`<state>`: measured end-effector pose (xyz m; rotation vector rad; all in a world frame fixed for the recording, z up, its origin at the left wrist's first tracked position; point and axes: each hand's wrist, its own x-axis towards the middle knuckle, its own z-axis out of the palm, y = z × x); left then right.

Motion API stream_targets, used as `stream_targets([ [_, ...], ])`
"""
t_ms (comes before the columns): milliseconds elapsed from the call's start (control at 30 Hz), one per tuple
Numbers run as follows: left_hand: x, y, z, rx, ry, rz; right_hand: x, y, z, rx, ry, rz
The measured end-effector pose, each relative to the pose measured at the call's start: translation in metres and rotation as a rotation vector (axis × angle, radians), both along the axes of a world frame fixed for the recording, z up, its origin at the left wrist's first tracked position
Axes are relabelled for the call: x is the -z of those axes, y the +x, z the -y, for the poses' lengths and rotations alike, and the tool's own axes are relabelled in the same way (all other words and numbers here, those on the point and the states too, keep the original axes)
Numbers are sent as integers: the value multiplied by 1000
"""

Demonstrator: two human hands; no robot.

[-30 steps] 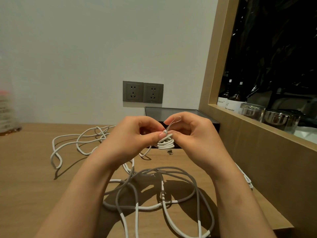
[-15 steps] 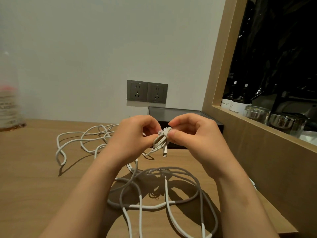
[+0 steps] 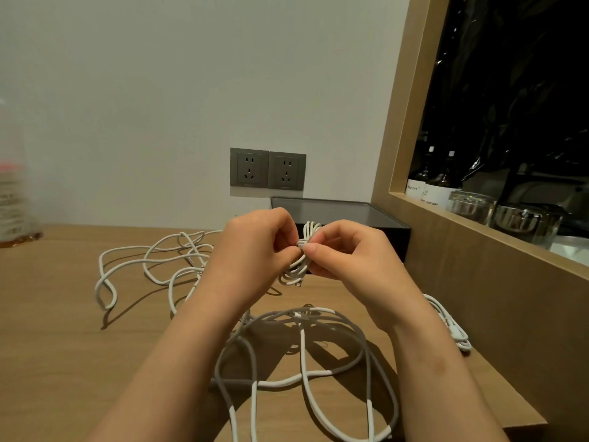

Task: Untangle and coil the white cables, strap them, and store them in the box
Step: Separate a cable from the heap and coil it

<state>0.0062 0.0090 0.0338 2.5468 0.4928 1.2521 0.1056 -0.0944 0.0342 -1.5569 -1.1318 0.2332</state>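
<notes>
A small coiled white cable (image 3: 301,266) stands upright between my two hands above the wooden desk. My left hand (image 3: 251,250) pinches its middle from the left, and my right hand (image 3: 347,253) pinches the same spot, where a strap wraps the coil, with thumb and forefinger. Loose white cables (image 3: 306,355) lie in tangled loops on the desk below my wrists, and another loose cable (image 3: 153,269) sprawls to the left. The dark open box (image 3: 338,208) sits just behind my hands against the wall.
A bundled white cable (image 3: 452,327) lies by the wooden side panel (image 3: 478,282) on the right. Two wall sockets (image 3: 267,169) sit above the box. Bottles and glass jars (image 3: 471,202) stand in the niche at right. A blurred bottle (image 3: 12,199) stands far left.
The coil turned from lying flat to standing upright between my fingers. The loose strap end that stuck up a second ago is now pulled in at the coil's middle.
</notes>
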Motion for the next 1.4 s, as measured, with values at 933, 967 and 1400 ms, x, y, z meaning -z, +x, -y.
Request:
stream_targets([
  [933,5,-4,-3,398,-633,159,3,7,7,-55,66,44],
  [967,5,-4,-3,401,-630,157,4,7,6,-44,77,47],
  [1400,8,-1,-6,326,-423,181,5,7,1,21,173,83],
])
